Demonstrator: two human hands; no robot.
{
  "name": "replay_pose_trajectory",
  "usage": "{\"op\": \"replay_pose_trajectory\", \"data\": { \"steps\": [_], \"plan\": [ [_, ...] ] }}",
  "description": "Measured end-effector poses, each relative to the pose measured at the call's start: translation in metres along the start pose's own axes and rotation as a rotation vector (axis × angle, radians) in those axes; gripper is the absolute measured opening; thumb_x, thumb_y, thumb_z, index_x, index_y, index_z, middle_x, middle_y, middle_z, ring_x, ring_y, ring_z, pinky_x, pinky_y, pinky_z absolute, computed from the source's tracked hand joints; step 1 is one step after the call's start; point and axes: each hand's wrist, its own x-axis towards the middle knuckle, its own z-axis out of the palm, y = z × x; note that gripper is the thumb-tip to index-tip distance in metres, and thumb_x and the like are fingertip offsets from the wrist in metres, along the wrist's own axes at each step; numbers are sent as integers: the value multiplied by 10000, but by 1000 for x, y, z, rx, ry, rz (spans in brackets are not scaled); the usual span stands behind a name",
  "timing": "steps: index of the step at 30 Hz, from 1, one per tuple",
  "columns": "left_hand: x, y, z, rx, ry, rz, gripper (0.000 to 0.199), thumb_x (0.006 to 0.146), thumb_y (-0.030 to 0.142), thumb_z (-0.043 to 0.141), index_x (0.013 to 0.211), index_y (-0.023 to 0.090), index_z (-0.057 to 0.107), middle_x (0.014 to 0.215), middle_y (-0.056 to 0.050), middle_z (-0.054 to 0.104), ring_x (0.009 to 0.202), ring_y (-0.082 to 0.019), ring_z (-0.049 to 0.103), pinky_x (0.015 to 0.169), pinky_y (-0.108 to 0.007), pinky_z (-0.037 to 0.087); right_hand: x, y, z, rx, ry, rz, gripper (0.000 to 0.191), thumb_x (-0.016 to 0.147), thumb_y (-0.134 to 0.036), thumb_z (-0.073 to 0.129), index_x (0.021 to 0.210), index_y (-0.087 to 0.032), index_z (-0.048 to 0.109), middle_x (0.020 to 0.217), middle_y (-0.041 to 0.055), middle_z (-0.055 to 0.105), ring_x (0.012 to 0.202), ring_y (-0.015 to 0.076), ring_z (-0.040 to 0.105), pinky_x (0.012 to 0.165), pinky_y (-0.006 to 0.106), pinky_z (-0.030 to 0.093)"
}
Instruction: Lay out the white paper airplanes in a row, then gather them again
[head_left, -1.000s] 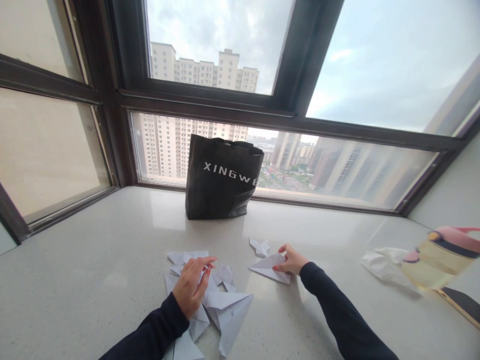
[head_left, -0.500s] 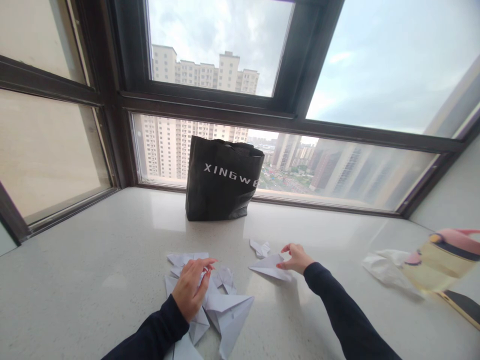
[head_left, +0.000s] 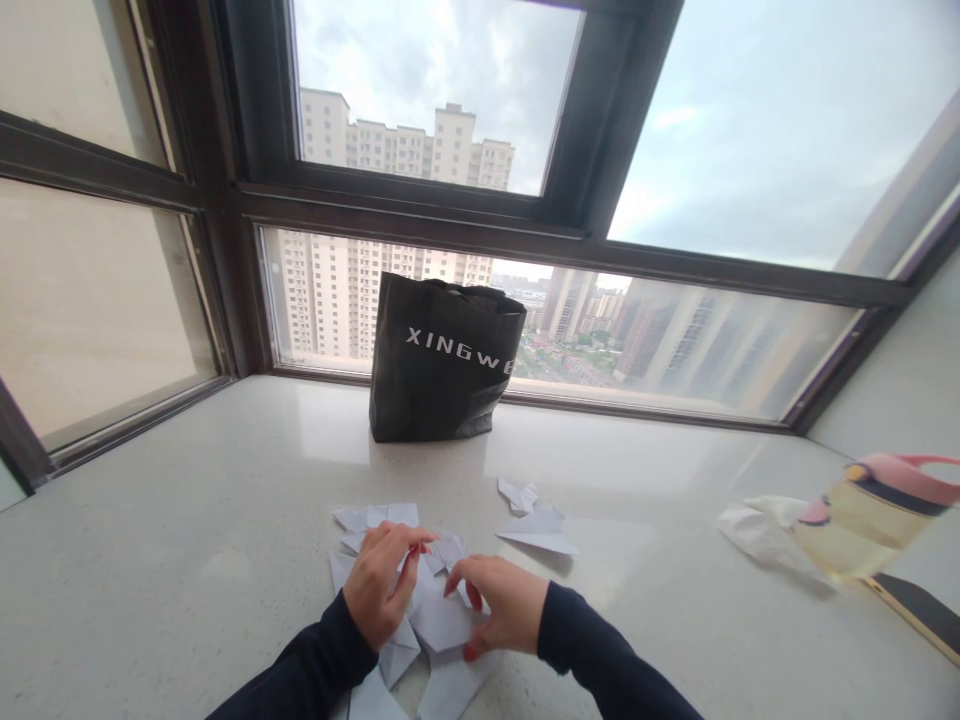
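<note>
In the head view, I have my left hand (head_left: pixel 384 585) over a loose pile of folded white paper pieces (head_left: pixel 399 652), its fingers bent and bunched near the thumb; I cannot tell whether it has hold of any paper. My right hand (head_left: pixel 511 602) is over the pile's right side, thumb and fingers well parted in an open curve above a large folded white sheet (head_left: pixel 442 615); I cannot tell whether the tips touch it. Beyond that hand, a pointed folded white paper dart (head_left: pixel 536 532) lies on the speckled pale stone sill (head_left: pixel 187 590), just in front of a small folded white paper piece (head_left: pixel 516 496). I see a black bag with white lettering (head_left: pixel 446 385) upright farther back, near the window.
</note>
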Motion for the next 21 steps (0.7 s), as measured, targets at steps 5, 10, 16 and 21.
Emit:
{"op": "replay_pose_trajectory", "data": {
  "steps": [5, 10, 16, 21],
  "plan": [
    [0, 0, 1, -39, 97, -69, 245, 813, 206, 335, 961, 195, 529, 768, -28, 621, 740, -188, 547, 715, -343, 371, -3, 3, -26, 399, 38, 50, 170, 554, -271, 687, 618, -170, 566, 450, -89, 385, 405, 54, 329, 390, 179, 257],
    [0, 6, -1, -174, 91, -201, 331, 863, 313, 247, 1024, 195, 511, 911, -64, 615, 877, -203, 523, 838, -370, 326, -1, 0, -36, 928, 206, -151, 219, 636, -349, 647, 699, -152, 574, 665, 9, 561, 608, 117, 512, 574, 239, 401],
    [0, 8, 1, -199, -21, -131, 403, 841, 448, 271, 894, 182, 569, 780, -58, 599, 748, -196, 512, 715, -337, 375, 0, -8, -28, 956, 219, -271, 149, 632, -290, 669, 584, -154, 632, 819, 61, 612, 797, 183, 559, 737, 298, 401],
    [0, 3, 5, -80, -15, -129, 332, 811, 420, 367, 589, 185, 444, 534, 8, 463, 538, -138, 437, 544, -269, 360, 4, 1, -26, 1184, 273, 2, 289, 647, -409, 626, 843, -198, 645, 886, 49, 616, 726, 164, 583, 629, 280, 426]
  ]
}}
